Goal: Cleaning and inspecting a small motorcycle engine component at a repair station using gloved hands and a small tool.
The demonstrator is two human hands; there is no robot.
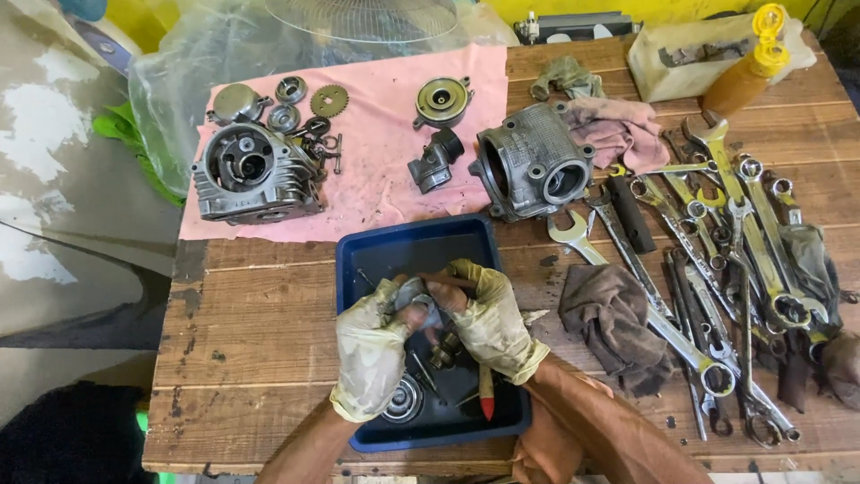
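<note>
Low centre of the frame, over the blue tray (358, 269): left hand (369, 354) and right hand (488, 318), both gloved, pinch a small greasy metal part (414, 294). Looks light, stiff and slippery, so grip its edges. Cylinder head (253, 175) sits upper left.

Just one view here, taken from a camera worn on the head and aimed steeply down at a wooden workbench (269, 305). The bench is seen from the near edge, with the far side at the top of the frame. Both gloved hands, the left hand (369, 354) and right hand (488, 318), are caught close in at bottom centre over a blue tray (354, 269). Nothing is shared with a second view.
</note>
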